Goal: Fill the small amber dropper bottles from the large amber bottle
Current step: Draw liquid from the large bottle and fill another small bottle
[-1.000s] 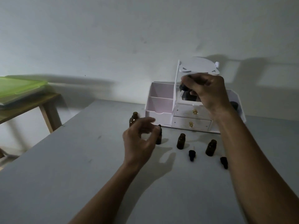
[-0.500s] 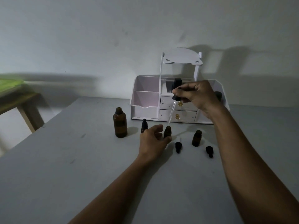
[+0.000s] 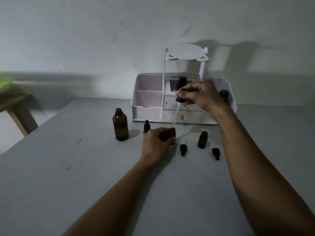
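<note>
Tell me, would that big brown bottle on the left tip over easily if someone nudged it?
Probably not easily: the large amber bottle stands upright on a broad flat base on the table. It looks like glass, so likely heavy and breakable. It has no cap, so tipping might spill it.

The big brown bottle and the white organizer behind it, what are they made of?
The large amber bottle looks like glossy tinted glass: it is see-through brown with a faint sheen. The white organizer looks like matte painted board or plastic, with flat thin panels; which one is unclear.
</note>
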Demonstrator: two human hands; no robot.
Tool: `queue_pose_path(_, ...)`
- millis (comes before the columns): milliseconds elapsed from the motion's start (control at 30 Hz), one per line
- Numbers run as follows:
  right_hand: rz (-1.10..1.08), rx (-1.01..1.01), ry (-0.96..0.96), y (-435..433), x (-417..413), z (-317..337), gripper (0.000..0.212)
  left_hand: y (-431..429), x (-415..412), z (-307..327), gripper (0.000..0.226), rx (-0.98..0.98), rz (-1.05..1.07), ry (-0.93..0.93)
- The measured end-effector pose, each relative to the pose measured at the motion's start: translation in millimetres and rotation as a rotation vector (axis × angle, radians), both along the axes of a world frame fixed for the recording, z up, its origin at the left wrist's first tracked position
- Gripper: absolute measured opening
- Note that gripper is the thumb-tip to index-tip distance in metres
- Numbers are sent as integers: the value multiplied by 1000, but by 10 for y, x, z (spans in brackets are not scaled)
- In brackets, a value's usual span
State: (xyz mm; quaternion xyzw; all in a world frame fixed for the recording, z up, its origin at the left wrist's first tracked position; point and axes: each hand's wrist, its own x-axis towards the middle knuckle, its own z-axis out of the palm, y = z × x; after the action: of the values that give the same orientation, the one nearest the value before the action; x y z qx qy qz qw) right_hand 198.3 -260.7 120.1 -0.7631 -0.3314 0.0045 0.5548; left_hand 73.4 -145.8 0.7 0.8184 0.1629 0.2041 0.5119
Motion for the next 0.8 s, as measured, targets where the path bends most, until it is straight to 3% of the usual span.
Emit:
queue_pose_path(533, -14, -41, -82, 20, 34, -50, 23, 4, -2, -18, 41, 20, 8, -13)
queue_pose_path(800, -29, -59, -150, 40, -9, -41, 12, 14, -5, -25, 41, 6, -2, -13)
